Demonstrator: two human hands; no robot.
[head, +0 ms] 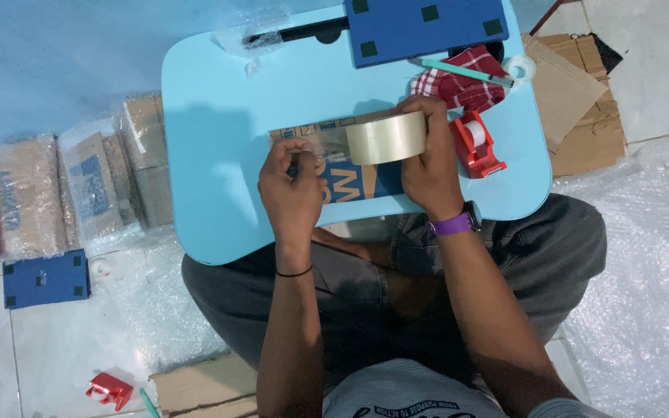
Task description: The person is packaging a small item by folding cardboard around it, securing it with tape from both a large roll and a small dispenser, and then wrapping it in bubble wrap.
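Light blue lap table (218,155), right hand (427,166) grip wrapped round clear tape roll (387,138), left hand (292,190) grip pinching tape end (327,143).

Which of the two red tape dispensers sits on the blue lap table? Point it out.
The red tape dispenser beside the right hand, on the blue lap table. The other red dispenser lies on the floor, lower left.

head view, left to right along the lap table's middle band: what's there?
Left hand pinching the pulled-out tape end → clear tape roll → right hand gripping the roll → red tape dispenser → right rim of the light blue lap table → flattened cardboard on the floor.
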